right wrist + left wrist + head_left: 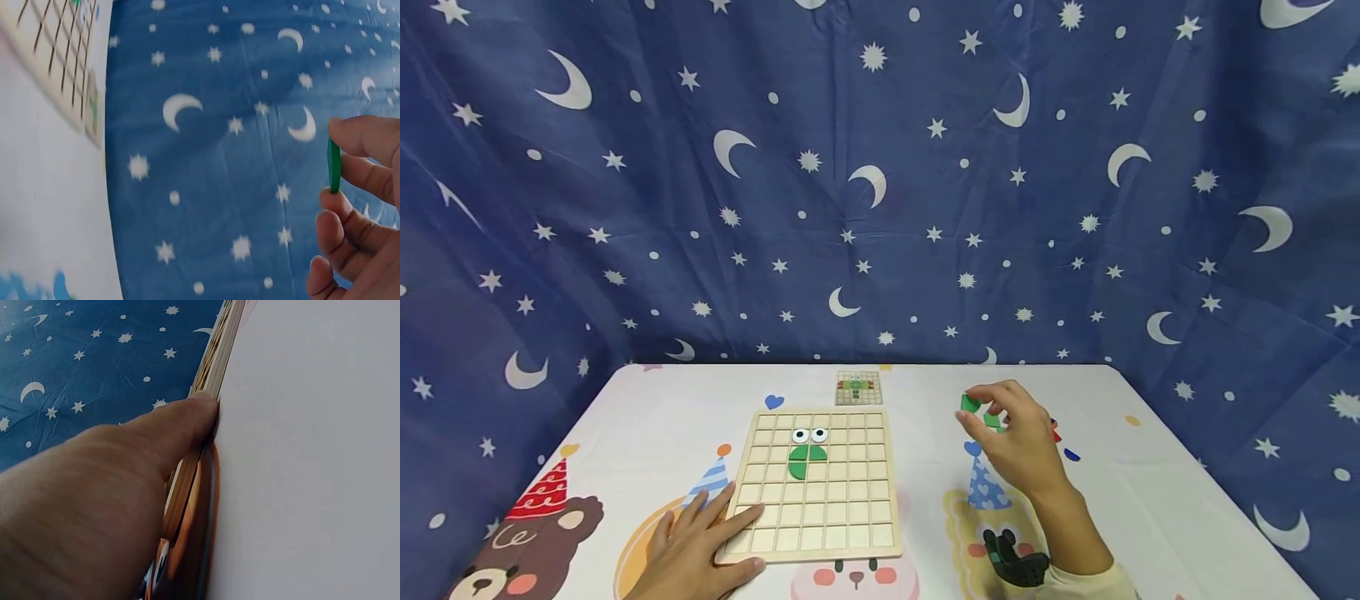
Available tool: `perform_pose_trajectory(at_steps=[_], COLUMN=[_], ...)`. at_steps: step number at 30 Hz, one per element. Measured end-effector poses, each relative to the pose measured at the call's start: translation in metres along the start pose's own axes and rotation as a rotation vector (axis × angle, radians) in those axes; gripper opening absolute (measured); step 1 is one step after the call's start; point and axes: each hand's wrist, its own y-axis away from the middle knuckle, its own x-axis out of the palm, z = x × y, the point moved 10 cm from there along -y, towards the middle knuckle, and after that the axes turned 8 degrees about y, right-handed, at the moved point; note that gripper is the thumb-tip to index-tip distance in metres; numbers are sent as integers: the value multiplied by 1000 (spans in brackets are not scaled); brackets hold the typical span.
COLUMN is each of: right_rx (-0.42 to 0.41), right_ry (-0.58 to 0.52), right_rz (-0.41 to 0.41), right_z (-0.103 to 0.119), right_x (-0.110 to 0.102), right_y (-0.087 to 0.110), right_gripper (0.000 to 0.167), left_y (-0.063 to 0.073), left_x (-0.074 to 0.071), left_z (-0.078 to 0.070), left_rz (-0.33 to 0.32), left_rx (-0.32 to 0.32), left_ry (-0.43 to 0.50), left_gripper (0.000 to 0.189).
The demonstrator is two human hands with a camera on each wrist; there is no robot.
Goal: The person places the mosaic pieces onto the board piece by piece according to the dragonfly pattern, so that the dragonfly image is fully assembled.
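A square wooden grid board (835, 492) lies on the table. On it are two round eye pieces (801, 436) with three green quarter-round pieces (797, 470) just below. My left hand (696, 546) rests spread at the board's near left corner, its thumb against the near edge; the left wrist view shows this thumb (181, 425) on the wooden rim. Off to the right of the board and above the table, my right hand (1015, 433) pinches a green rounded-edge piece (970, 403) between thumb and fingertips. The right wrist view shows this piece (334, 165) edge-on.
Behind the board lies a small picture card (858, 387) showing a figure on a grid. Near the right hand are other green pieces (992, 421), a red piece (1056, 433) and a blue piece (1072, 455). A starry blue curtain (880, 183) hangs behind the table.
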Motion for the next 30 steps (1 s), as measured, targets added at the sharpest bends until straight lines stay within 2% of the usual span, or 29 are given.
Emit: perform_pose_trajectory(at_steps=[6,13,22,30], right_rx=[-22,-6,43,89], right_ry=[-49,-84,-168,-203], right_rz=[24,57,179,250], right_z=[33,59,74,79], right_x=[20,49,113,155], right_y=[-1,1,16,25], right_gripper=[27,25,22,21], left_y=[1,0,-1,0], left_x=[1,2,4,0], left_z=[0,1,3,0], left_rz=[16,30,38,7], left_rx=[-13,-21,-29,-4], left_ry=[9,2,-4,-2], left_gripper=[70,72,71,70])
